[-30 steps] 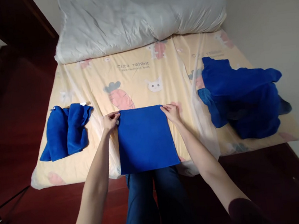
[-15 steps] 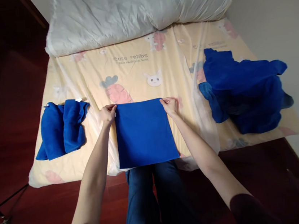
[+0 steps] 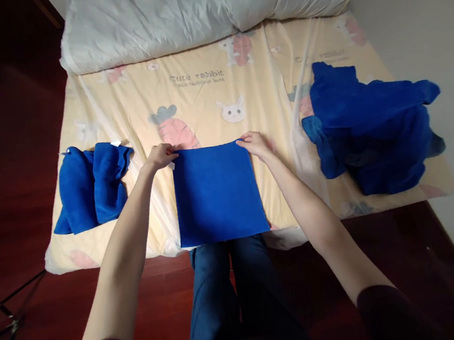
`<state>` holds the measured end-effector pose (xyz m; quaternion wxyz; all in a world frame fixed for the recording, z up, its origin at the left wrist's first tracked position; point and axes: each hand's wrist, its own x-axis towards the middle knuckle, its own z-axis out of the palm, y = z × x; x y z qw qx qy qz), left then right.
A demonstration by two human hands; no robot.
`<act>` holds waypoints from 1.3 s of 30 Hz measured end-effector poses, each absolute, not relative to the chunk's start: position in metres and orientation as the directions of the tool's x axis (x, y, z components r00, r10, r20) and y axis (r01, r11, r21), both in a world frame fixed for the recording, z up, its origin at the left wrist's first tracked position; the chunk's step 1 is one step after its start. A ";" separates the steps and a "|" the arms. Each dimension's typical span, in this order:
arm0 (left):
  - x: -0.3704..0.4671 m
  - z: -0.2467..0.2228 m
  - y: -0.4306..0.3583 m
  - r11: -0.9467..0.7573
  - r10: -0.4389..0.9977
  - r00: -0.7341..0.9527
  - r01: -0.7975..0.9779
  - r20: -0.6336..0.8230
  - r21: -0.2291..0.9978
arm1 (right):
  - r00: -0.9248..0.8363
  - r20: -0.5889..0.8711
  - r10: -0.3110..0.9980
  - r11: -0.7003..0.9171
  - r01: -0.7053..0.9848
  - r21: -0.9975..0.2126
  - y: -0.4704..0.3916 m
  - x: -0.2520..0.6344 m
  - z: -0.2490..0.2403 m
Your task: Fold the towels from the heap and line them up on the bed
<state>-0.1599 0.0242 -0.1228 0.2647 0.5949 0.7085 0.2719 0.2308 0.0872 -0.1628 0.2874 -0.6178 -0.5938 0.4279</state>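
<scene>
A flat blue cloth (image 3: 218, 193) lies on a rabbit-print bed (image 3: 258, 89), between the person's hands. The left hand (image 3: 162, 156) pinches its far left corner, just beside a small white tag (image 3: 172, 166); the right hand (image 3: 253, 144) pinches the far right corner. Left of the left hand sit rolled blue cloths (image 3: 90, 186); well right of the right hand, a rumpled blue heap (image 3: 373, 127).

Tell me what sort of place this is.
Probably a bedroom: a mattress with a rabbit-and-carrot print, bulky pale bedding along its far side, and reddish wood-look flooring.
</scene>
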 end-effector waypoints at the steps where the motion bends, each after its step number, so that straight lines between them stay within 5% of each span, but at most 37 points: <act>1: -0.160 -0.120 0.025 0.138 0.989 -0.136 0.702 -0.058 0.699 | -0.065 -0.178 0.982 -0.131 0.445 -0.886 0.088 0.232 -0.163; 6: -0.157 -0.121 0.036 0.168 0.971 -0.241 0.676 0.000 0.717 | 0.080 -0.083 0.993 -0.109 0.419 -0.901 0.109 0.227 -0.171; 11: -0.139 -0.131 0.043 0.279 0.926 -0.377 0.680 -0.003 0.678 | 0.087 0.006 0.996 -0.054 0.674 -0.737 0.121 0.211 -0.172; 16: -0.088 -0.125 0.024 0.091 0.941 -0.250 0.836 0.228 0.541 | -0.208 0.228 0.951 0.299 0.803 -0.516 0.081 0.171 -0.148; 20: -0.049 -0.132 0.007 -0.134 0.978 0.024 0.829 0.206 0.543 | -0.504 0.133 0.854 0.506 0.742 -0.440 0.036 0.134 -0.141; 30: -0.080 -0.166 -0.002 0.087 0.971 -0.198 0.817 0.136 0.570 | -0.233 0.075 0.970 0.242 0.861 -0.448 0.052 0.195 -0.177; 35: -0.067 -0.150 -0.004 0.020 0.978 -0.124 0.859 0.170 0.511 | -0.235 0.048 0.971 0.238 0.918 -0.317 0.049 0.185 -0.159; 39: -0.023 -0.143 -0.038 -0.154 0.978 0.070 0.880 0.197 0.450 | -0.422 0.053 0.905 0.418 0.860 -0.292 -0.004 0.140 -0.146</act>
